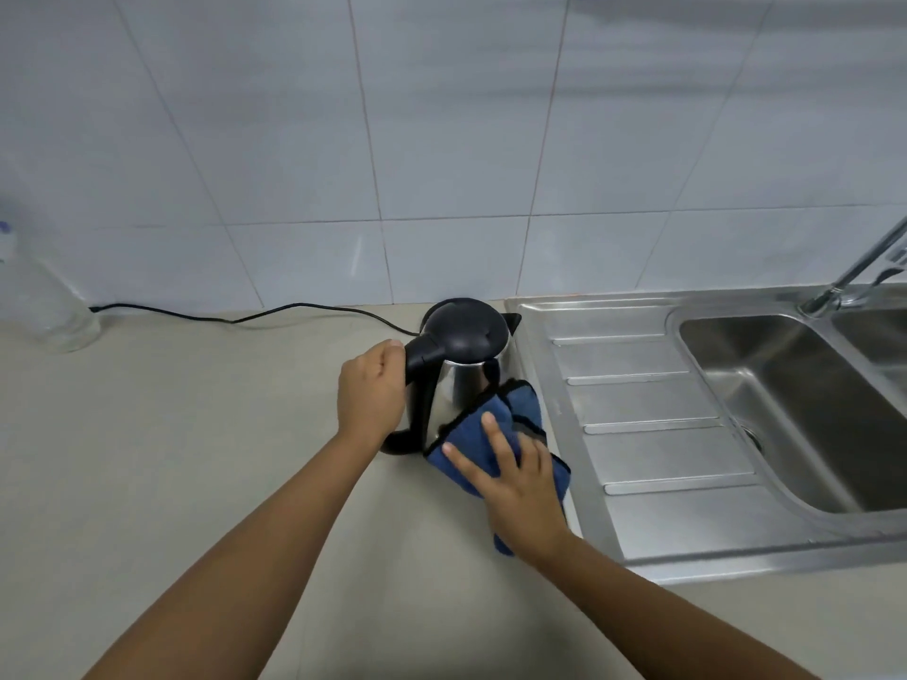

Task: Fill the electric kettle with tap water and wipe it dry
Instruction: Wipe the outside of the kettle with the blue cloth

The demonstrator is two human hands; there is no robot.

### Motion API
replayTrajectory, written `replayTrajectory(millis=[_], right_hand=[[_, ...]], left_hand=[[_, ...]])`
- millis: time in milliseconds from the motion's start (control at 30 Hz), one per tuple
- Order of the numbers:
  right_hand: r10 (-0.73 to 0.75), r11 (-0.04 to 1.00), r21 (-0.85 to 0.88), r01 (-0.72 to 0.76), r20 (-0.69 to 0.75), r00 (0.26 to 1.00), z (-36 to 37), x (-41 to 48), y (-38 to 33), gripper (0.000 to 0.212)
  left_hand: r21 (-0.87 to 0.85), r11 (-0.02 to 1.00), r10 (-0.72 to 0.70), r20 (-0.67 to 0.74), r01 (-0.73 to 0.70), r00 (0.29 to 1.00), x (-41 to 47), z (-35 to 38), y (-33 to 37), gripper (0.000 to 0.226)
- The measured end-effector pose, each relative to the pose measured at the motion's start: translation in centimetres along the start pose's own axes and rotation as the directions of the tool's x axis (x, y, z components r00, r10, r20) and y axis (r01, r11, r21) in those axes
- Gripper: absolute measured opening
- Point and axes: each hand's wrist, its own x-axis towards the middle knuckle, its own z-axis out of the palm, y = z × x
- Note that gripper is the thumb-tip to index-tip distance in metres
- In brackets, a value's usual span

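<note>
A steel electric kettle [464, 385] with a black lid and black handle stands upright on the beige counter, just left of the sink's drainboard. Its lid is closed. My left hand [370, 390] is wrapped around the handle. My right hand [515, 476] presses a blue cloth [471, 439] with black edging flat against the kettle's lower front side, fingers spread over it. The cloth hides the lower right part of the kettle and its base.
A stainless sink [785, 414] with a ribbed drainboard [648, 424] lies to the right, and its tap [854, 272] rises at the far right. A black power cord [255, 314] runs along the tiled wall to the kettle. A clear bottle [44, 296] stands at the far left.
</note>
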Motion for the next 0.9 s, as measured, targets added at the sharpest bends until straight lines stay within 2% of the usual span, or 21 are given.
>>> replayTrajectory(millis=[67, 167, 233, 267, 400, 467, 533, 567, 633, 733, 800, 900], right_hand=[[-0.211, 0.968, -0.133, 0.213, 0.031, 0.977, -0.3, 0.8, 0.5, 0.071], [-0.312, 0.908, -0.197, 0.369, 0.270, 0.911, 0.1, 1.4, -1.1, 0.070], [-0.281, 0.893, -0.225, 0.391, 0.401, 0.872, 0.7, 1.3, -2.4, 0.072], [-0.265, 0.895, -0.227, 0.383, 0.420, 0.868, 0.8, 1.4, -2.6, 0.073], [-0.292, 0.885, -0.223, 0.408, 0.416, 0.861, -0.3, 1.0, 0.2, 0.079], [-0.312, 0.884, -0.203, 0.420, 0.411, 0.857, -0.8, 0.1, 3.6, 0.087], [-0.301, 0.880, -0.217, 0.422, 0.432, 0.850, -0.8, -0.7, 6.8, 0.085], [-0.239, 0.897, -0.227, 0.380, 0.475, 0.847, -1.0, -0.6, 8.1, 0.083], [-0.029, 0.952, -0.245, 0.185, 0.528, 0.849, -1.8, 0.3, 10.6, 0.083], [0.198, 0.971, -0.220, -0.095, 0.513, 0.836, -2.9, 1.5, 13.6, 0.078], [0.266, 0.963, -0.157, -0.219, 0.411, 0.872, -3.0, 2.3, 13.5, 0.073], [0.319, 0.947, -0.017, -0.321, 0.167, 0.933, -3.1, 4.2, 10.4, 0.071]], left_hand=[[0.046, 0.998, 0.045, 0.010, -0.045, 0.999, 0.4, -0.3, 0.4, 0.032], [0.113, 0.988, 0.097, 0.048, -0.102, 0.994, 0.8, -0.5, 0.6, 0.027], [0.128, 0.984, 0.121, 0.061, -0.128, 0.991, 0.8, -0.5, 0.5, 0.025], [0.144, 0.981, 0.124, 0.068, -0.133, 0.990, 0.9, -0.5, 0.4, 0.025], [0.231, 0.963, 0.114, 0.127, -0.141, 0.985, 1.4, -0.4, -0.2, 0.014], [0.203, 0.971, 0.103, 0.117, -0.125, 0.988, 1.8, -0.3, -0.8, 0.016], [0.127, 0.990, 0.056, 0.072, -0.065, 0.996, 1.9, -0.1, -0.8, 0.020], [0.107, 0.993, 0.041, 0.054, -0.046, 0.998, 2.0, -0.1, -0.8, 0.023], [0.141, 0.987, 0.066, 0.058, -0.073, 0.996, 1.9, 0.1, -0.5, 0.021], [0.217, 0.969, 0.100, 0.083, -0.116, 0.992, 2.0, 0.2, -0.5, 0.022], [0.233, 0.957, 0.167, 0.051, -0.174, 0.985, 1.9, 0.4, -0.6, 0.027], [0.201, 0.967, 0.159, 0.015, -0.159, 0.987, 2.1, 0.5, -0.9, 0.030]])
